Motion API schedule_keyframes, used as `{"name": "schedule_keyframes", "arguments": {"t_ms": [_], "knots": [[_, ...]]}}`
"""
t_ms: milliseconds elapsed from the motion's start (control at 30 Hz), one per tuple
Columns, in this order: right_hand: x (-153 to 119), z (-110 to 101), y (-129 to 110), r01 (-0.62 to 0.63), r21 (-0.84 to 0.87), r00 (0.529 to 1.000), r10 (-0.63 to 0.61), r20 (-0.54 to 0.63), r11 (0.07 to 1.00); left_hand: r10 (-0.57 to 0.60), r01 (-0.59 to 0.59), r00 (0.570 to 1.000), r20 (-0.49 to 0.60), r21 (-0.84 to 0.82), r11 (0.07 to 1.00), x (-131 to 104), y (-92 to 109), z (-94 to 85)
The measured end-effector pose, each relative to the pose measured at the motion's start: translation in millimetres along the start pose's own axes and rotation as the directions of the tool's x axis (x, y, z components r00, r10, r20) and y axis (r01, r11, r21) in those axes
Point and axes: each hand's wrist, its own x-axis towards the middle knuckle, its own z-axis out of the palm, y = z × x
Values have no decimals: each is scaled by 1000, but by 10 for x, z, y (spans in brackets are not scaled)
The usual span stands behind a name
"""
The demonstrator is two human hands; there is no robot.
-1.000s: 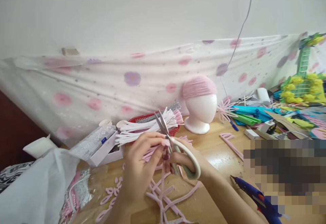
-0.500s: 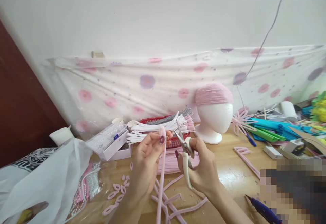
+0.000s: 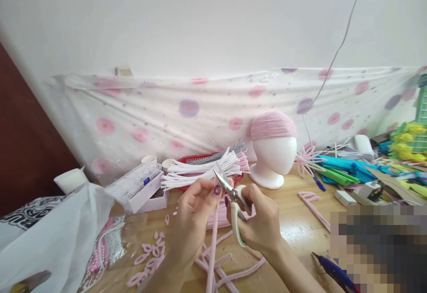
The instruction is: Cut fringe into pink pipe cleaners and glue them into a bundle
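My left hand (image 3: pixel 196 208) pinches a long pink fuzzy stem (image 3: pixel 212 248) near its top end, and the stem hangs down to the table. In my right hand (image 3: pixel 258 217) are scissors (image 3: pixel 238 215) with cream handles. Their blades lie at the stem's top, just above my left fingertips; whether they have closed on it I cannot tell. More pink stems (image 3: pixel 242 275) lie on the wooden table below my hands. Small pink loops (image 3: pixel 155 252) are scattered to the left. Behind my hands lies a pink bundle (image 3: pixel 220 222), partly hidden.
White stems (image 3: pixel 196 168) lie over a red basket (image 3: pixel 188 157). A white foam head (image 3: pixel 275 155) with a pink wrapped top stands behind. Boxes (image 3: pixel 143 195) and a white bag (image 3: pixel 63 239) are left; blue and green bundles (image 3: pixel 353 168) and a dark blue tool (image 3: pixel 333 270) are right.
The scissors have moved left and down onto the top of the pink stem, and their blades are closer together. The view has shifted slightly, so the background sits further left.
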Motion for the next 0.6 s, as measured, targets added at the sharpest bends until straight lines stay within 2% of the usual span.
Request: {"name": "schedule_keyframes", "arguments": {"t_ms": [200, 333, 600], "knots": [[5, -9, -16, -2, -2, 1000, 2, -18, 1000, -4, 4, 1000, 9, 30, 1000, -10, 14, 0], [-9, -10, -13, -15, 4, 1000, 15, -13, 1000, 16, -16, 1000, -18, 9, 1000, -16, 16, 18], [-36, 15, 19, -39, 35, 999, 40, -13, 999, 18, -18, 1000, 0, -32, 999, -18, 11, 21]]}}
